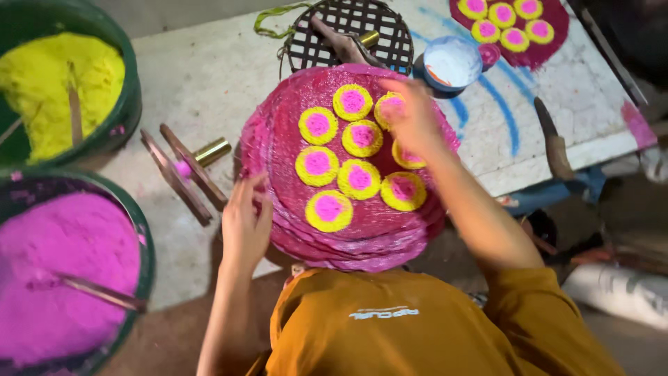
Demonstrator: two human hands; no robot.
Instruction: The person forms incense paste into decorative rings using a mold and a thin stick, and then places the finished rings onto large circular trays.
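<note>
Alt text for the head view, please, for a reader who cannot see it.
Seen from above, a person's left hand touches the edge of a stack of round magenta mats dotted with yellow-and-pink circles, while the right hand rests on the top mat's far side. At left stand tubs of yellow powder and pink powder; a white bowl sits behind.

hands [247, 226] on pink discs [351, 163]

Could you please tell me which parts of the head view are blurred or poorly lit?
In the head view, the right hand is motion-blurred above the stack of round pink mats; the left hand looks sharper; the right edge lies in dark shadow.
</note>
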